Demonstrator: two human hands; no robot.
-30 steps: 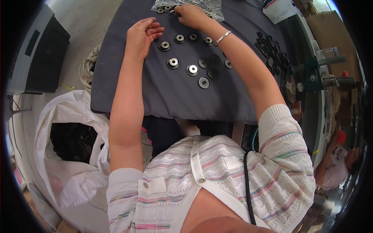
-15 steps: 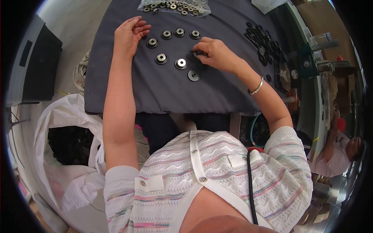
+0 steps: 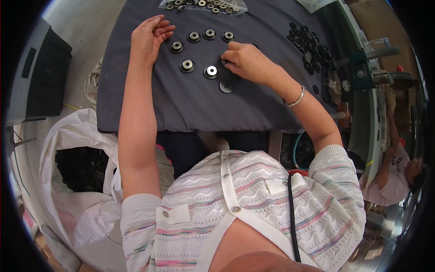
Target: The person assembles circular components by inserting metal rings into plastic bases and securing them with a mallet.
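Main change: right grip (image 3: 247, 60) was up at the bag (image 3: 212, 6) a second ago, now down over the right side of the discs, almost where it was half a second ago, fingertips a touch further left. Fingers bent in together at a dark disc (image 3: 224, 62), touching it by the look of it; can't tell if they pinch the disc or a small part hidden under them. Left grip (image 3: 147, 36) hardly shifted, half-curled with nothing in it, just beside the upper-left stack (image 3: 176, 46). Six stacks, each a dark disc with a shiny ring on top, stand on the surface (image 3: 149, 109): four in an upper arc, two below. A bare disc (image 3: 226, 86) lies near the right grip, no ring on it, partly shaded. Bag with loose rings at the far edge, black pile (image 3: 309, 47) well off to the right, both apart from the hands. Judgement: the reach to the bag is over, work is now at the disc under the right fingers, with the bare one still undone
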